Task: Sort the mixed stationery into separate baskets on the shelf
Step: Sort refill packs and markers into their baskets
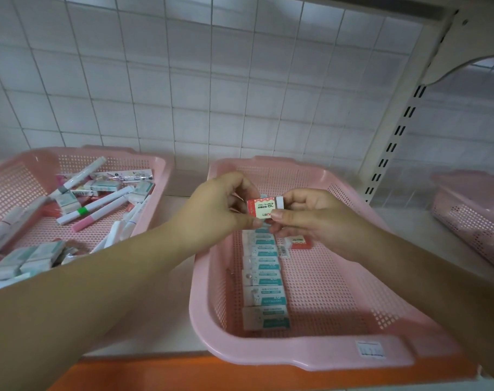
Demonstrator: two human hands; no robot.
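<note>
White tiled wall [212, 94] behind; shelf [178, 328] with an orange front edge.

Hands meet over the middle basket [296, 354]. Left hand [220, 204] and right hand [310, 218] each pinch an end of the red 2B eraser [264, 208], which is held in the air between them.

- Below the hands and nearer the person: a row of teal erasers [264, 280], laid in line.
- Just under the right hand: a second red eraser [301, 242] on the basket floor.
- Left of the left hand: the mixed basket [161, 170], with pens [99, 204] and erasers jumbled together.
- Far right of the right hand: a third basket [471, 210]; contents not visible.

Judgement: eraser sorting is well begun. The mixed heap is still large and the pens appear unsorted, so most of the task remains.
</note>
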